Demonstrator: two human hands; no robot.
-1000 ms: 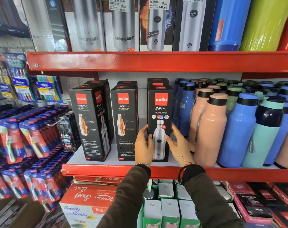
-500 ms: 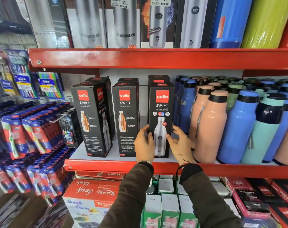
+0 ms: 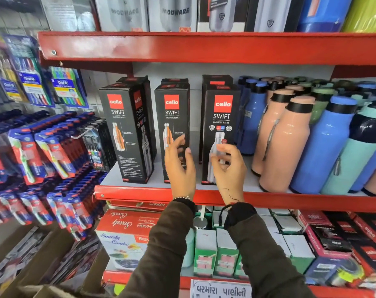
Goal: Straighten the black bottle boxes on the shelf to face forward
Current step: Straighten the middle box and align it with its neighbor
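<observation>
Three black Cello Swift bottle boxes stand on the red shelf [image 3: 139, 193]. The right box [image 3: 221, 117] shows its front face squarely. The middle box [image 3: 172, 117] shows a side panel with an orange bottle picture. The left box [image 3: 122, 130] is turned at an angle, so two faces show. More black boxes stand behind them. My left hand [image 3: 179, 166] is open in front of the middle box's lower half, fingers spread. My right hand [image 3: 229, 166] is open in front of the right box's lower part, fingers loosely curled and holding nothing.
Peach, blue and teal bottles [image 3: 290, 143] crowd the shelf right of the boxes. Toothbrush packs [image 3: 54, 151] hang at the left. An upper red shelf [image 3: 204, 48] carries boxed steel flasks. Below are green cartons [image 3: 206, 252] and a red combo box [image 3: 127, 233].
Both hands have let go of the right box, which they gripped by its sides before. My left hand has shifted left in front of the middle box. The camera has moved closer.
</observation>
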